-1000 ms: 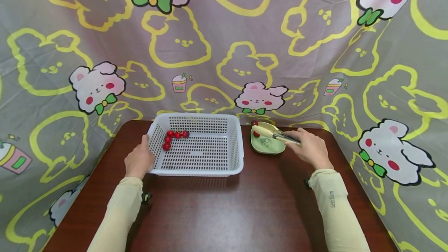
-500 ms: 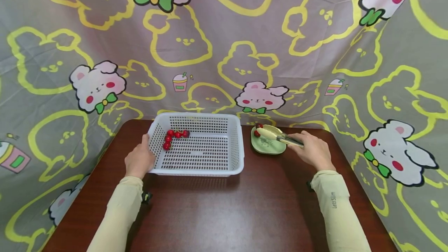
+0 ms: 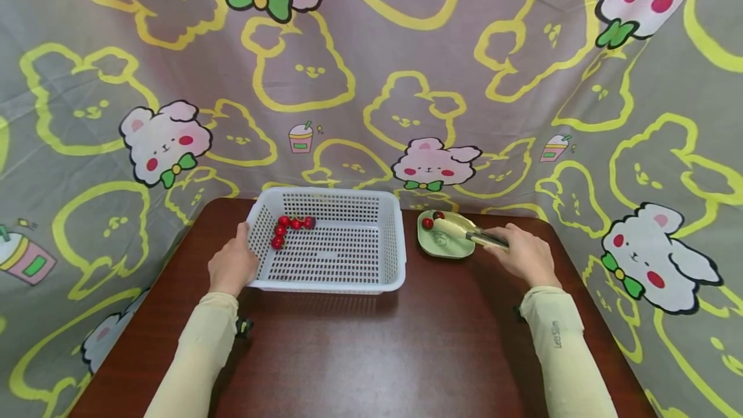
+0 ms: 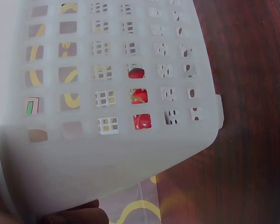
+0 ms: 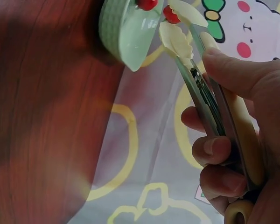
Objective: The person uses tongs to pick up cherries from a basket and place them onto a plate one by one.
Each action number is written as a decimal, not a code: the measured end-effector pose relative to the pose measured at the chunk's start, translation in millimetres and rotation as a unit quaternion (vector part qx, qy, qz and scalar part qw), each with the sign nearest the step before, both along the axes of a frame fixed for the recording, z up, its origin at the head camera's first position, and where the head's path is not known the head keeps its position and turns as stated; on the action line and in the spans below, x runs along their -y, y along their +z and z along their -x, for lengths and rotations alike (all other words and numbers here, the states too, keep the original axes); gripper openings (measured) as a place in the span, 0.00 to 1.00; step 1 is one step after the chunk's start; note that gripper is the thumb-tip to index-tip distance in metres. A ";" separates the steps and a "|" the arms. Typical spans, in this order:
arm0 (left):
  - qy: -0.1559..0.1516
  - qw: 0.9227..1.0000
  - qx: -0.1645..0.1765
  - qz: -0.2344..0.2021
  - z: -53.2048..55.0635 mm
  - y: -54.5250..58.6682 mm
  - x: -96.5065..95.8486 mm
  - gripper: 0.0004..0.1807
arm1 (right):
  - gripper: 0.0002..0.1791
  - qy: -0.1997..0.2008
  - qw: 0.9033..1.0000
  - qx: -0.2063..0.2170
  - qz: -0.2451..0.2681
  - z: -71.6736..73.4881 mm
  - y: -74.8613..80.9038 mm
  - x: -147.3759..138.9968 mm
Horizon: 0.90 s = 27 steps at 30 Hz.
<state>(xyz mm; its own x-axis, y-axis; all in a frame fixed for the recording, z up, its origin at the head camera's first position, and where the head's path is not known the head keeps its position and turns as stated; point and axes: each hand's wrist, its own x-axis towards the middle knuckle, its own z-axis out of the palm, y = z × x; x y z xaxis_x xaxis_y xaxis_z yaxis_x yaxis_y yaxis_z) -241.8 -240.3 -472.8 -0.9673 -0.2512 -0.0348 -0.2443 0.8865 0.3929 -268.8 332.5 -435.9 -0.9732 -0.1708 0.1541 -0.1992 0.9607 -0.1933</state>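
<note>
My left hand (image 3: 233, 264) grips the left rim of a white perforated plastic basket (image 3: 325, 286). Inside its left part lie several small round red fruits (image 3: 280, 231) like cherries; some show through the holes in the left wrist view as red fruits (image 4: 140, 96). My right hand (image 3: 524, 253) holds tongs (image 3: 464, 231) with cream tips and metal arms over a light green dish (image 3: 444, 250). Two red fruits (image 3: 427, 223) lie at the dish's far left. In the right wrist view one red fruit (image 5: 171, 14) shows between the slightly parted tips; whether they pinch it I cannot tell.
Basket and dish stand near the far edge of a dark brown wooden table (image 3: 348, 353), the dish right of the basket. A patterned cloth (image 3: 348, 82) hangs close behind and on both sides.
My right hand and the tongs have shifted slightly right and down. The two fruits in the dish show more apart from the tongs' tips and have moved slightly. The left hand stays on the basket.
</note>
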 end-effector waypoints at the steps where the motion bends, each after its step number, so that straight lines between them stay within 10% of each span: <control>1: 0.000 1.000 -0.001 0.000 -0.1 0.1 0.1 0.39 | 0.22 -0.001 1.000 0.001 -0.001 0.2 -1.4 -1.2; 27: 0.000 1.000 0.000 -0.004 -0.4 -4.0 2.2 0.39 | 0.22 0.002 1.000 -0.003 -0.013 5.3 -19.0 -1.6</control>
